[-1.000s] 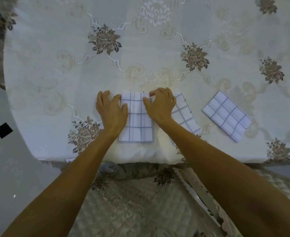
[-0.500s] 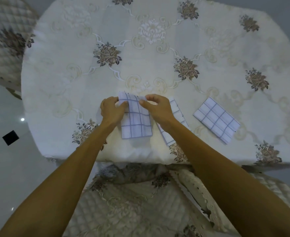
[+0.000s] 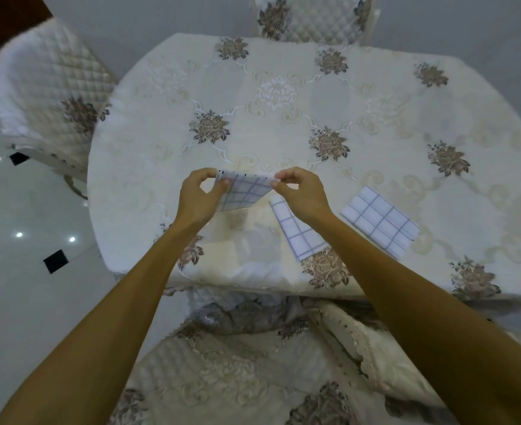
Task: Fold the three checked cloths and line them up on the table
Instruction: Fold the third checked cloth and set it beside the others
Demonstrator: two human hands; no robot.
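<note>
Folded checked cloth raised by two corners over the counter, head view.

My left hand [image 3: 196, 197] and right hand [image 3: 302, 194] each pinched a top corner of the lifted cloth [image 3: 243, 191] between thumb and fingertips. I held it taut just left of the middle cloth [image 3: 299, 237], I judge to square it before setting it in line. The end cloth [image 3: 380, 220] lay folded flat, right of the middle cloth and apart from it. A pale flowered cover dressed the counter [image 3: 161, 148]; a quilted chair [image 3: 50, 87] and glossy floor [image 3: 23, 225] lay left.

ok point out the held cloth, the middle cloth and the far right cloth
held cloth [image 3: 243, 194], head view, middle of its checked face
middle cloth [image 3: 300, 240], head view, visible lower half
far right cloth [image 3: 380, 220], head view, centre of its top face
</note>
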